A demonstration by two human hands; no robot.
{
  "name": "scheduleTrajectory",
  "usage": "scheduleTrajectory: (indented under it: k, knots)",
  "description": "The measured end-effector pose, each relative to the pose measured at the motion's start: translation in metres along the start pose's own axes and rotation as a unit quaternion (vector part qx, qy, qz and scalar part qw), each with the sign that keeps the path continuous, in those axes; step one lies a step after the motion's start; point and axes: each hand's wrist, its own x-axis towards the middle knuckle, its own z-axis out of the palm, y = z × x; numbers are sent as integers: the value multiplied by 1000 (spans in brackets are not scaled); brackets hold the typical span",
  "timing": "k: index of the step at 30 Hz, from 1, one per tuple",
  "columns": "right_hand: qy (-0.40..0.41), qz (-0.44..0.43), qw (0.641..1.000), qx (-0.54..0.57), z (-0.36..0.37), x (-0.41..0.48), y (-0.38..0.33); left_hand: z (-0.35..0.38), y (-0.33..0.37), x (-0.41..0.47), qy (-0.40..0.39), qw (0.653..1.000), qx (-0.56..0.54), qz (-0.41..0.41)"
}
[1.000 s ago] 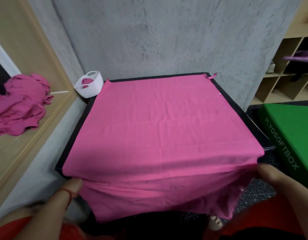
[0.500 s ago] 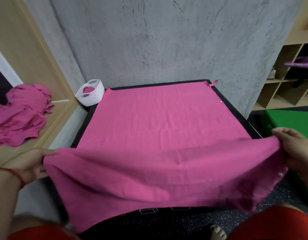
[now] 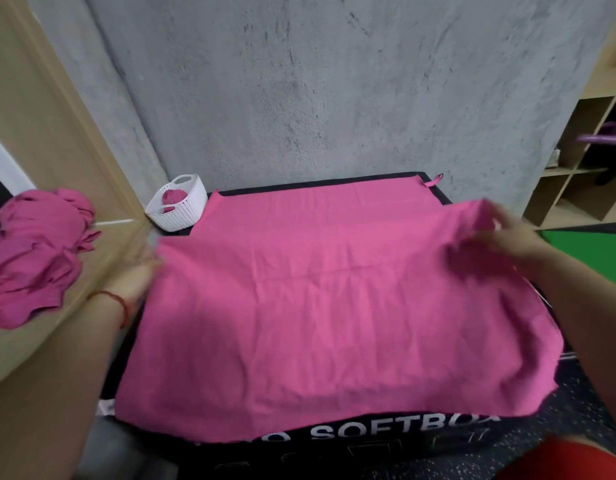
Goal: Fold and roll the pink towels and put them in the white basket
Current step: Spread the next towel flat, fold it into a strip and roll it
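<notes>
Your forearms are bare to the edge of view. Thin red string bracelet (image 3: 116, 301) circles your wrist behind your left hand (image 3: 138, 277). Red garment (image 3: 559, 460) at lower right; blurred, type unclear.

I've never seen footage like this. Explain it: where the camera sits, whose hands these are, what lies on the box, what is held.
No machine: a person wears one wide-angle camera on the head, looking down, so both arms enter from below. The left hand and right hand each grip a corner of a pink towel, doubled over on a black soft box. Beside its far left corner stands the white basket with a rolled towel inside. A pile of pink towels lies on the wooden ledge at left.
</notes>
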Motion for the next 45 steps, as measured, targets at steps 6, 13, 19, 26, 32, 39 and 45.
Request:
scheduleTrajectory:
  k: [6, 13, 19, 26, 32, 39, 45]
  knots:
    - [-40, 69, 948, -308, 12, -22, 68, -5, -96, -5, 13, 910, 398, -117]
    - [74, 158, 907, -384, -6, -34, 131, -19, -116, -29, 101, 875, 450, -145]
    - [66, 171, 922, -341, -23, -38, 138, -28, -111, -41, 31, 907, 385, -164]
    - [99, 216, 929, -284, -59, -66, 127, -40, -126, -66, 12, 949, 196, -246]
    - [56, 176, 964, -192, -62, -103, 114, -43, -99, -108, -29, 957, 167, -235]
    - [38, 145, 982, -116, -73, -148, 130, -65, -110, -139, -59, 932, 253, -254]
    - [43, 166, 977, -129, -75, -175, 157, -60, -112, -162, -113, 930, 231, -263]
